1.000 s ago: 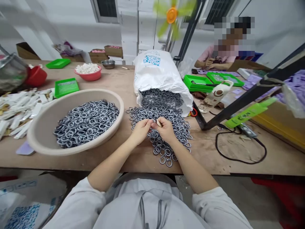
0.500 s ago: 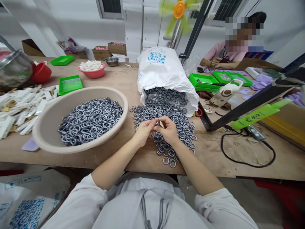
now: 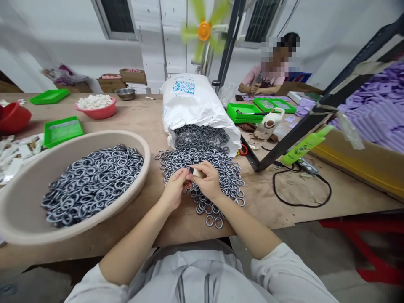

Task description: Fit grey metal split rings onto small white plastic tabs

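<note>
Over the near part of a loose pile of grey rings, my two hands meet. My right hand is closed around a small pale-handled tool with a dark end, which points toward the other hand. My left hand is closed in a pinch right beside that dark end; what its fingertips hold is hidden. The pile spills from the mouth of a white sack lying on its side. To the left, a big beige basin holds many more such rings.
A black metal post and a looped black cable stand to the right. Beyond are green trays, a bottle and a fan. A co-worker sits at the back right. A pink bowl stands back left.
The view has turned to the right, so the table's things sit farther left. The tool in my right hand shows more clearly, and my hands stay together above the rings.
</note>
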`<state>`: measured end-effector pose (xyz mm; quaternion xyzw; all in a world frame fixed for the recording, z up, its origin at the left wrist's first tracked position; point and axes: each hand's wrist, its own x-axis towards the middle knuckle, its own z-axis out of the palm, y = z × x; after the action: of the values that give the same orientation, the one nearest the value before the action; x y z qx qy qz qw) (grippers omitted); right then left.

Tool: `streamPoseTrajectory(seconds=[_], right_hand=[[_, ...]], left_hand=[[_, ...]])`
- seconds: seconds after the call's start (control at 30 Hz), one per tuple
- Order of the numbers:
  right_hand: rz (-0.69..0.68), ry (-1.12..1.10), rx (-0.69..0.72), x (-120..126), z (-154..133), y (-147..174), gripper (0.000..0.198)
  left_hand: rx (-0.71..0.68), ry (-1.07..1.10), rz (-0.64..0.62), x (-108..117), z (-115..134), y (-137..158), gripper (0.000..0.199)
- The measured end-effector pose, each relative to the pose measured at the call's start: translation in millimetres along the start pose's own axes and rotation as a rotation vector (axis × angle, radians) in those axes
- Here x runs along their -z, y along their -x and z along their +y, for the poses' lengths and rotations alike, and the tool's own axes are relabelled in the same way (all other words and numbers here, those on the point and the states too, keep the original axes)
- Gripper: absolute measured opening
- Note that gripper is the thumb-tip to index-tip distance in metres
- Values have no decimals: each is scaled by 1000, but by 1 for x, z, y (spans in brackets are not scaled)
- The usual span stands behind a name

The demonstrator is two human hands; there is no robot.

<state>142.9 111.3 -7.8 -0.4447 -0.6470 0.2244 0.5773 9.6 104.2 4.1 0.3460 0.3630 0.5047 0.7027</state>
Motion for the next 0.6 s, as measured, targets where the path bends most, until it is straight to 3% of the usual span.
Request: streamPoseTrajectory(seconds=[0.13,0.3,0.47,0.6], right_hand=[[-22,138,66,0,-3,4,25],[-103,223,37,3,-2,4,22],[-140,73,51,4,-2,0,26],[-99,-176,-92,2,1,-2,32]], left_hand=[[20,-19,24,1,-1,-1,38],[21,-3,26,0,-1,-2,34],[-14,1,33,-1,-3,-4,39],[-37,-25,-15,-1,-4,-6,40]])
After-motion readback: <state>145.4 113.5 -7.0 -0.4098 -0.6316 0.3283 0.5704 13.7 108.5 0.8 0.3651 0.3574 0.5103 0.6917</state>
